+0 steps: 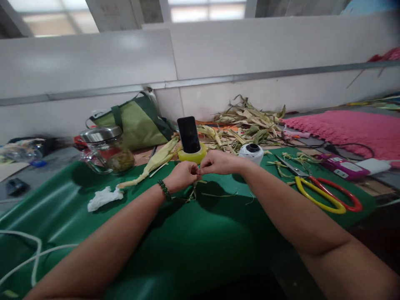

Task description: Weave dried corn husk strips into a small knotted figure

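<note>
My left hand, with a dark green bead bracelet at its wrist, is closed in a pinch above the middle of the green mat. Fingertip to fingertip with it, my right hand also pinches; what lies between its fingers is too small to make out. Pale knotted corn husk strips show just beneath my left fingers, partly hidden by them. A thin loose husk strand lies on the mat to the right. Behind the hands a phone leans upright in a yellow tape roll.
Scissors with red and yellow handles lie at right, near small knotted husk pieces. A white spool, husk pile and corn husk bundle stand behind. At left are crumpled tissue, a glass jug and a white cable.
</note>
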The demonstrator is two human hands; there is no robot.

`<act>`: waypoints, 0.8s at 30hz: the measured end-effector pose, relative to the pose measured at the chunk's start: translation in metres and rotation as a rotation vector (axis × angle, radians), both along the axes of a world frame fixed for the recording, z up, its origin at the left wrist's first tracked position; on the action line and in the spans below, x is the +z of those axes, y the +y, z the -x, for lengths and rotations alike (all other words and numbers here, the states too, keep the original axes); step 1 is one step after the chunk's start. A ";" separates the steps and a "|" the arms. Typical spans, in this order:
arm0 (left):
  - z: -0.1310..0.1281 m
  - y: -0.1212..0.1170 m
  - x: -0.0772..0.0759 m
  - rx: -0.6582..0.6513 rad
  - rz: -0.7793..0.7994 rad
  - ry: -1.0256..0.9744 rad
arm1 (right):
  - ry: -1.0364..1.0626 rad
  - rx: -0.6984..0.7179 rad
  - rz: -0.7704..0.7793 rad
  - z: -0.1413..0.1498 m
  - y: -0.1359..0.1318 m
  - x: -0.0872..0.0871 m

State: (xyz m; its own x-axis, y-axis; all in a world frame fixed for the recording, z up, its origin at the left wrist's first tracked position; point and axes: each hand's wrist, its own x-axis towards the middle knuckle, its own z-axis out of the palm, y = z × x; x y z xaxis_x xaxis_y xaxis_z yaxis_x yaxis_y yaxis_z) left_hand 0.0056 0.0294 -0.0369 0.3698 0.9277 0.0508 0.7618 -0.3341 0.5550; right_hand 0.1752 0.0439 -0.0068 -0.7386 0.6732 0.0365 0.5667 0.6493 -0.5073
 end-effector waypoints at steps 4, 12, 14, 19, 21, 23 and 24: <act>0.000 0.000 -0.001 -0.044 0.020 -0.037 | 0.004 -0.077 -0.211 0.003 0.000 0.000; 0.012 0.003 0.015 -0.094 0.447 -0.448 | -0.029 -0.117 -0.205 -0.006 -0.003 0.009; 0.015 0.004 0.016 -0.094 0.516 -0.500 | -0.111 -0.132 -0.188 -0.005 -0.003 0.009; 0.015 0.004 0.017 -0.044 0.588 -0.575 | -0.075 -0.116 -0.189 -0.001 -0.001 0.004; 0.014 0.003 0.017 -0.012 0.590 -0.598 | -0.009 -0.129 -0.203 -0.001 -0.001 0.003; 0.013 0.003 0.018 0.027 0.590 -0.626 | 0.031 -0.107 -0.201 -0.001 -0.002 0.002; 0.012 0.003 0.018 0.048 0.588 -0.639 | 0.037 -0.084 -0.188 -0.001 -0.002 0.001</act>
State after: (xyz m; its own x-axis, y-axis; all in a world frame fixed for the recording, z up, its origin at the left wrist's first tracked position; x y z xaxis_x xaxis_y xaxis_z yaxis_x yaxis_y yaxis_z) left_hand -0.0064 0.0323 -0.0187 0.3942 0.8822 -0.2574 0.2514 0.1659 0.9536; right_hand 0.1766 0.0418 -0.0058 -0.6758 0.7113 0.1931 0.6064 0.6855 -0.4030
